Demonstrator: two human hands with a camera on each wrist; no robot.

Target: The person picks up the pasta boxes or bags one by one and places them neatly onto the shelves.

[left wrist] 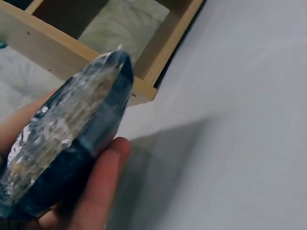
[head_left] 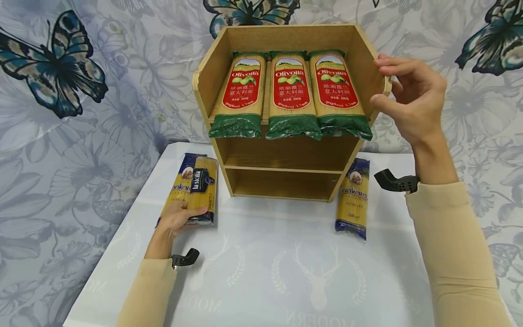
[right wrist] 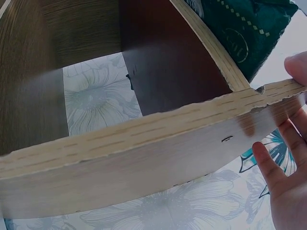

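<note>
A small wooden shelf (head_left: pixel 282 168) stands on the table with three Olivoilà spaghetti packs (head_left: pixel 291 91) side by side in its top compartment. Its two lower compartments show no packs. My left hand (head_left: pixel 177 219) grips a yellow and dark blue la sicilia pasta pack (head_left: pixel 203 188) by its lower end, left of the shelf. From the left wrist, the pack's clear, crinkled end (left wrist: pixel 62 124) faces the camera, thumb and fingers on either side. At the shelf's upper right, my right hand (head_left: pixel 412 93) pinches the side panel (right wrist: pixel 124 139), thumb on the inside and fingers outside.
Partly under the la sicilia pack is an ankara pasta pack (head_left: pixel 177 186). Another ankara pack (head_left: pixel 353 197) leans close to the shelf's right side. The white table (head_left: pixel 261 268) is printed with a deer head; butterfly-patterned cloth (head_left: pixel 122 81) hangs behind.
</note>
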